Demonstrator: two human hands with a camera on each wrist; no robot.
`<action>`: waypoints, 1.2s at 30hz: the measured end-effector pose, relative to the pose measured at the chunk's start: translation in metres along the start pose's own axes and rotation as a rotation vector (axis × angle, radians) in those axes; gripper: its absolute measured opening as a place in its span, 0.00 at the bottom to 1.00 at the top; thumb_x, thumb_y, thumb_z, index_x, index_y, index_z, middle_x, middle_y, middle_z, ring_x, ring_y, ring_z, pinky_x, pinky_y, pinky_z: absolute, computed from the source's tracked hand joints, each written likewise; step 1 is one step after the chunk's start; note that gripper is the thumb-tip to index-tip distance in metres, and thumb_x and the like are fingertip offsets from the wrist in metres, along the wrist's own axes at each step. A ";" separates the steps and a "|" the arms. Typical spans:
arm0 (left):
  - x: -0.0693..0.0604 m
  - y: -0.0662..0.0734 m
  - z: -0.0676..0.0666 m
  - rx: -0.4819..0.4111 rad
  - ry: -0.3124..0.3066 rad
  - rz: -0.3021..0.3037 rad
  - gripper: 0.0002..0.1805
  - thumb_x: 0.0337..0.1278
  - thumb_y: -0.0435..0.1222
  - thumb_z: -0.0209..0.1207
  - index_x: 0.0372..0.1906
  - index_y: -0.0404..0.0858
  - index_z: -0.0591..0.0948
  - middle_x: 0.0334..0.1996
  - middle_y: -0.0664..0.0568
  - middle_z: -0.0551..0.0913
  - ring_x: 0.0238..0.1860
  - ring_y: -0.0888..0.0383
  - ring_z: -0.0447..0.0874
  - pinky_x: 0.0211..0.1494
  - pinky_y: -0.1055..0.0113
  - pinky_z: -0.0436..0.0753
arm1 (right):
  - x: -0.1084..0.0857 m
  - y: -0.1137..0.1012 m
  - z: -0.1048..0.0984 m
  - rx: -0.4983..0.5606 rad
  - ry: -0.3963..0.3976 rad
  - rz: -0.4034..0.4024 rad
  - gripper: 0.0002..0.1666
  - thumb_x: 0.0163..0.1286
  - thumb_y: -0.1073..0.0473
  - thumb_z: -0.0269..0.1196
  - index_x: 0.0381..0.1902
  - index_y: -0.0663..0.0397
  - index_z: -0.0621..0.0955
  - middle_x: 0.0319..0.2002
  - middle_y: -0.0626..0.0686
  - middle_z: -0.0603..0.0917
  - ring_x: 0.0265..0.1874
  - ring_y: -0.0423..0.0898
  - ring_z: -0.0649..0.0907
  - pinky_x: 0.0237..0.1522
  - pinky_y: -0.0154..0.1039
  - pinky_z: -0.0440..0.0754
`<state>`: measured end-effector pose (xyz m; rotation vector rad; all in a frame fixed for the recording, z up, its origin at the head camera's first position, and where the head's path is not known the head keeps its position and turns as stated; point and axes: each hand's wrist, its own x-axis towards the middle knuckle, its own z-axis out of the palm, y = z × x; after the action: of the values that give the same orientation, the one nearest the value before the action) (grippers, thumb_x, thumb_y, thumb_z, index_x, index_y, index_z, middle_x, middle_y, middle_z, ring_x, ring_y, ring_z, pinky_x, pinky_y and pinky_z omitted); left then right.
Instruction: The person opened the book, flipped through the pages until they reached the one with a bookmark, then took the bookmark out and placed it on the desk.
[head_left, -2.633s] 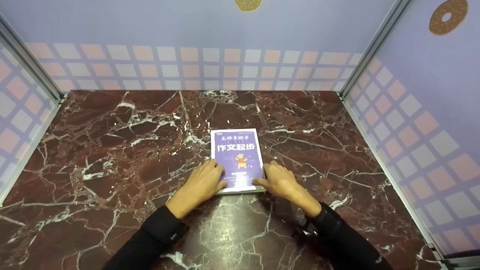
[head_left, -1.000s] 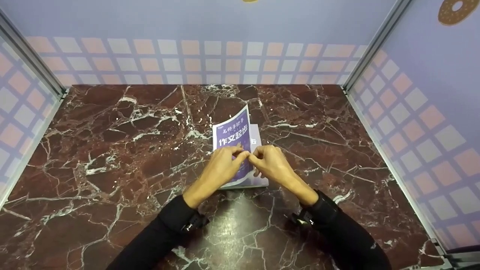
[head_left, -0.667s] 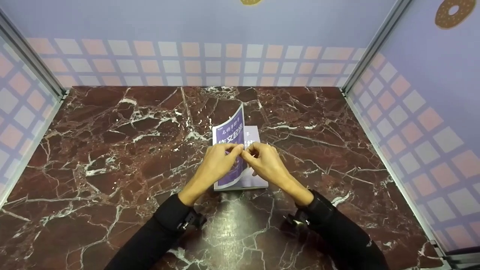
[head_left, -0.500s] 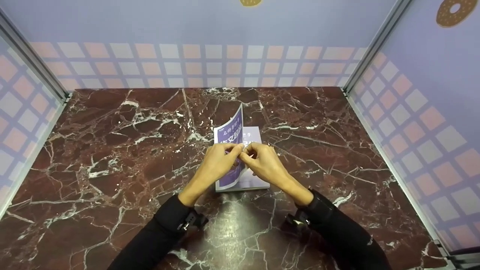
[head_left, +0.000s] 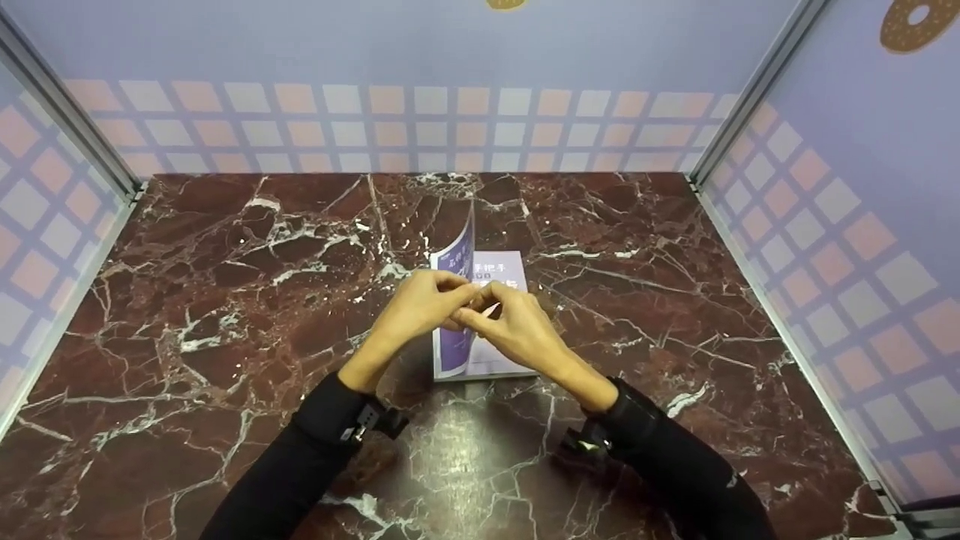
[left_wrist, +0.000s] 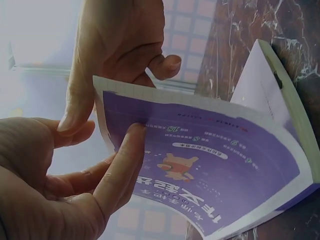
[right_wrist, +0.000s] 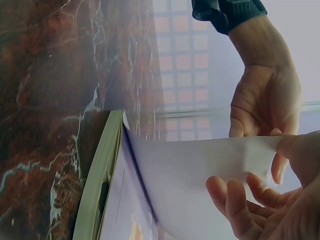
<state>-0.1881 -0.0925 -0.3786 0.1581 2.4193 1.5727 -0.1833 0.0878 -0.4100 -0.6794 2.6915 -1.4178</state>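
A purple book (head_left: pixel 499 349) with white Chinese lettering lies on the marble-patterned table. Its front cover (left_wrist: pixel 200 155) stands raised near upright, hinged at the left, over a pale lilac page. My left hand (head_left: pixel 420 304) holds the cover's free edge, its fingers on the printed side in the left wrist view. Opposite it, my right hand (head_left: pixel 517 326) pinches the same edge, with fingers by the blank inner side (right_wrist: pixel 190 175) in the right wrist view. Both thumbs meet close together at that edge. In the head view the hands hide the cover's middle.
The dark red marble table (head_left: pixel 225 300) stretches around the book. Purple panels with pink and white squares (head_left: pixel 420 97) stand at the back and both sides, joined by metal posts (head_left: pixel 757 90). Black sleeves and wrist-worn cameras (head_left: pixel 375 420) hang over the near table.
The book lay closed between both hands at first. Its cover has since been lifted, and both hands have carried its free edge leftward until it stands nearly upright, uncovering more of the lilac page.
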 end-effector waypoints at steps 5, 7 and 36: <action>-0.001 -0.003 -0.007 0.115 0.035 -0.014 0.25 0.69 0.46 0.65 0.59 0.30 0.82 0.46 0.40 0.88 0.41 0.50 0.89 0.49 0.60 0.89 | -0.001 -0.005 0.005 -0.012 -0.033 -0.007 0.22 0.69 0.42 0.70 0.44 0.55 0.84 0.41 0.50 0.88 0.32 0.44 0.86 0.35 0.39 0.86; -0.001 -0.005 -0.009 0.138 0.041 -0.009 0.26 0.68 0.46 0.65 0.59 0.29 0.82 0.46 0.40 0.88 0.42 0.49 0.88 0.49 0.59 0.88 | -0.001 -0.006 0.006 -0.011 -0.044 -0.010 0.24 0.69 0.41 0.70 0.47 0.55 0.84 0.42 0.49 0.88 0.33 0.45 0.85 0.36 0.40 0.86; -0.032 -0.059 -0.066 0.115 0.134 -0.084 0.17 0.63 0.29 0.63 0.54 0.23 0.80 0.29 0.50 0.82 0.21 0.65 0.68 0.20 0.78 0.67 | -0.011 0.020 0.002 -0.167 -0.243 -0.095 0.15 0.71 0.51 0.68 0.44 0.58 0.85 0.43 0.53 0.89 0.41 0.48 0.86 0.44 0.43 0.86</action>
<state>-0.1720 -0.1825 -0.4017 -0.0291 2.5834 1.4512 -0.1800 0.1001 -0.4287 -0.9355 2.6345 -1.0544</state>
